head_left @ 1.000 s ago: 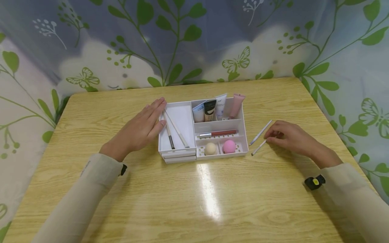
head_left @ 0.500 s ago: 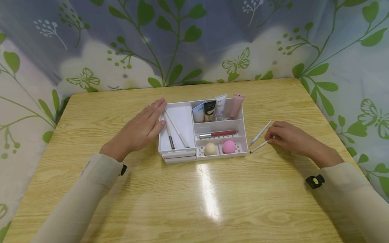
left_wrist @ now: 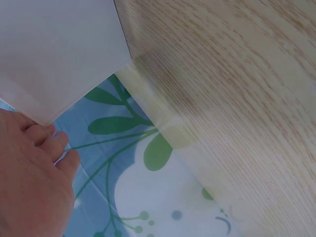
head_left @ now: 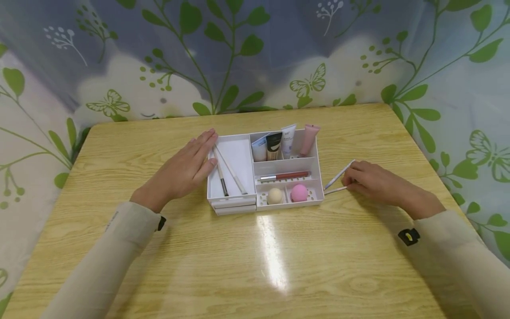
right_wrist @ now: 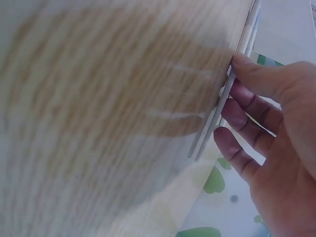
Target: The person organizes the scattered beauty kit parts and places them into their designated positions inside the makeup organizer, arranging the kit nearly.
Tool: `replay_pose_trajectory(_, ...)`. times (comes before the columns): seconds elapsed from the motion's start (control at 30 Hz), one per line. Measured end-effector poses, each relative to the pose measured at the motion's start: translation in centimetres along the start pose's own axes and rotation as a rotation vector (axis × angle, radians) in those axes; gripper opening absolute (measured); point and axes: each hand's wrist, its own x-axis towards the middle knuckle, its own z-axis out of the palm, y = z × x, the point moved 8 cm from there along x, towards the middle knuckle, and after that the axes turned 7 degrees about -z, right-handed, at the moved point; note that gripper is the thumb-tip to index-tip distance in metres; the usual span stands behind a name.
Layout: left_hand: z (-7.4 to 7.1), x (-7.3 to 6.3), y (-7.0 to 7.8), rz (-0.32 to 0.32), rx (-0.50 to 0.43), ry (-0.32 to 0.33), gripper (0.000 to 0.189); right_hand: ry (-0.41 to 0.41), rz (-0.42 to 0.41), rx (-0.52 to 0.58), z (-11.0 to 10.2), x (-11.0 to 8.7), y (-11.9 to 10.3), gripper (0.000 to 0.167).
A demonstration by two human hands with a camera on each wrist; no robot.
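Note:
A white desk organizer point(head_left: 237, 146) stands on the table. My left hand point(head_left: 185, 166) rests along its left side with fingers extended; in the left wrist view the fingertips touch the lower edge of its plain white wall point(left_wrist: 59, 54). To the right of the organizer, my right hand point(head_left: 376, 184) pinches one end of a slim white pencil-like stick point(head_left: 336, 191) between thumb and fingers. A second slim stick point(head_left: 336, 176), pale with a bluish tint, lies just beyond it, close to the fingers. The right wrist view shows thumb and fingertips point(right_wrist: 234, 114) at the sticks point(right_wrist: 205, 133).
The organizer holds two makeup brushes point(head_left: 233, 173), several squeeze tubes point(head_left: 308, 141), a red pen-like tube point(head_left: 287, 176), a beige ball-shaped sponge point(head_left: 275, 196) and a pink one point(head_left: 299, 193). Behind the wooden table point(head_left: 255, 257) hangs a leaf-patterned curtain point(head_left: 239, 53).
My right hand has shifted slightly left, and the pinched stick's far end has swung up and left to the organizer's right front corner. The left hand stays in place.

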Motion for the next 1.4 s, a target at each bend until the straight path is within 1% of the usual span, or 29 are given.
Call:
replay_pose_trajectory(0.07,0.1,0.0,0.0,-0.004,-0.002,-0.007,0.071,0.008,0.003,-0.01,-0.1,0.0,-0.1,0.039)
replay_pose_trajectory(0.23,0.0,0.0,0.0,-0.003,-0.003,-0.004,0.072,0.024,0.044,-0.007,-0.8,0.1,0.0,0.038)
replay_pose_trajectory(0.47,-0.1,0.0,0.0,-0.009,-0.002,-0.003,0.071,0.009,0.028,0.017,-1.2,0.6,-0.2,0.032)
replay_pose_trajectory(0.63,0.0,0.0,0.0,-0.005,-0.002,-0.001,0.071,-0.018,0.098,0.019,-1.9,0.5,-0.1,0.03)
replay_pose_trajectory(0.7,0.0,0.1,0.0,-0.001,-0.002,0.004,0.071,-0.008,0.115,0.003,-2.3,0.5,-0.1,0.031)
replay_pose_trajectory(0.87,0.0,0.1,0.0,-0.001,-0.004,0.007,0.071,0.063,0.079,-0.022,-3.3,0.9,-0.4,0.032)
replay_pose_trajectory(0.93,0.0,0.1,0.0,0.0,-0.006,0.01,0.071,0.085,0.062,-0.042,-3.6,1.1,-0.5,0.024)
replay_pose_trajectory(0.97,0.0,0.1,0.0,0.0,-0.003,0.009,0.071,0.092,0.061,-0.057,-3.7,1.1,-0.6,0.016)
replay_pose_trajectory(1.07,0.0,0.1,0.0,-0.001,-0.001,0.012,0.071,0.098,0.071,-0.101,-4.1,1.4,-0.7,0.011)
replay_pose_trajectory(1.13,0.0,0.1,0.0,-0.005,0.003,0.01,0.071,0.096,0.092,-0.112,-4.4,1.6,-0.8,0.011)
replay_pose_trajectory(1.17,0.0,0.1,0.0,-0.006,0.003,0.01,0.071,0.093,0.103,-0.11,-4.5,1.7,-0.9,0.013)
replay_pose_trajectory(1.2,0.0,0.1,0.0,-0.005,0.002,0.01,0.071,0.091,0.115,-0.105,-4.6,1.8,-0.9,0.02)
replay_pose_trajectory(1.3,0.0,0.1,0.0,-0.003,0.002,0.009,0.07,0.093,0.145,-0.094,-4.8,2.0,-1.1,0.016)
replay_pose_trajectory(1.4,0.0,0.1,-0.1,0.002,0.001,0.014,0.07,0.106,0.134,-0.078,-4.9,2.2,-1.3,0.013)
